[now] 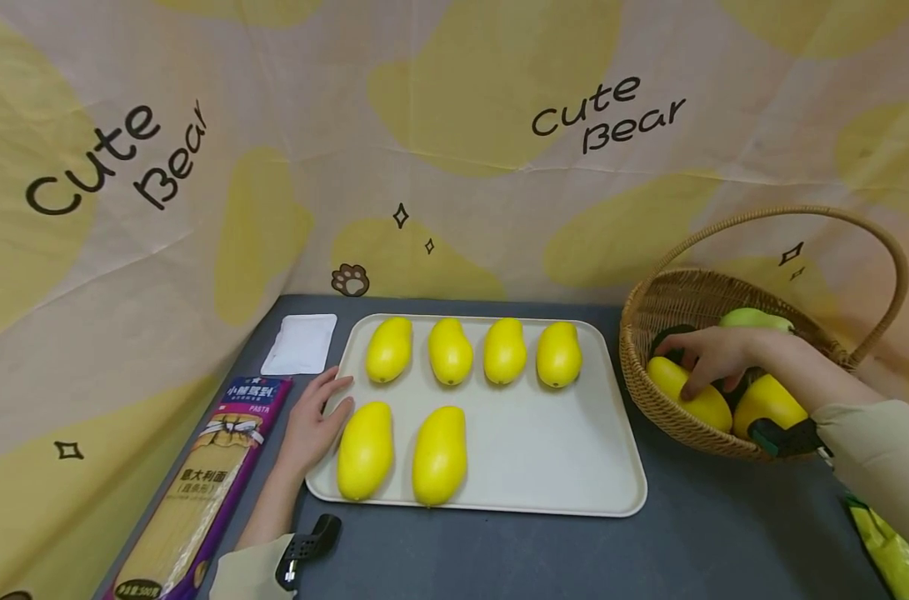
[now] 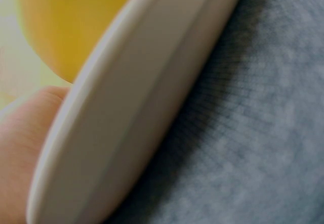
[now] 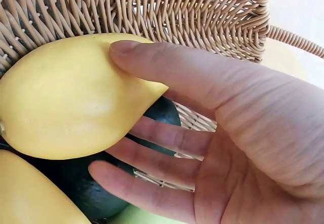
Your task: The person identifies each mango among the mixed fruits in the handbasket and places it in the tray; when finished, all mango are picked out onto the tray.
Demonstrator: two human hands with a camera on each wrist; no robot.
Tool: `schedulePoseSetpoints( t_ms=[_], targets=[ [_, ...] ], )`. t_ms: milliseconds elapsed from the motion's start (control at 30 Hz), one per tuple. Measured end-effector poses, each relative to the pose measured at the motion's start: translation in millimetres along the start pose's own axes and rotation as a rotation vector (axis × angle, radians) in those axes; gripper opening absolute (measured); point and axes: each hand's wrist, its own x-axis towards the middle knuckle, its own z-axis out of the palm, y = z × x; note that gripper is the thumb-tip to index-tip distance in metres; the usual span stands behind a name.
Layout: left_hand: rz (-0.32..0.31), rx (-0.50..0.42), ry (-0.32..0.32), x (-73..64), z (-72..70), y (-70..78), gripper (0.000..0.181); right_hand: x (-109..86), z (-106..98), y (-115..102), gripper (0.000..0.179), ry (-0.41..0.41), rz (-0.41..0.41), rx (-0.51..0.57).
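My right hand (image 1: 720, 354) reaches into the wicker basket (image 1: 667, 421) at the right. It holds a yellow mango (image 3: 66, 100), thumb on one side and fingers reaching behind the other. A second yellow mango (image 1: 769, 406), dark green fruit (image 3: 96, 188) and a light green fruit (image 1: 756, 318) lie around it. On the left, my left hand (image 1: 312, 425) rests at the edge of the white tray (image 1: 544, 458), its thumb near a mango (image 1: 366, 452). In the left wrist view the tray's rim (image 2: 121, 102) hides most of that hand. Several mangoes (image 1: 450, 352) lie on the tray in two rows.
Left of the tray lie a pasta packet (image 1: 207, 483) and a white square packet (image 1: 300, 344). A green bag (image 1: 892, 542) shows at the lower right. The basket's tall handle (image 1: 791, 211) arches above it. A patterned cloth (image 1: 454, 150) hangs behind the dark table (image 1: 499, 558).
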Motion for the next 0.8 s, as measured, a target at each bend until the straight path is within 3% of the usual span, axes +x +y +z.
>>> schedulePoseSetpoints(
  t_ms=[433, 800],
  targets=[
    [0.028, 0.005, 0.020, -0.3, 1.6, -2.8, 0.037, -7.7, 0.1, 2.2, 0.078, 0.059, -0.067, 0.080],
    [0.027, 0.000, 0.024, 0.3, 1.4, -3.1, 0.038, -21.1, -6.3, 1.0, 0.074, 0.196, -0.154, 0.207]
  ],
)
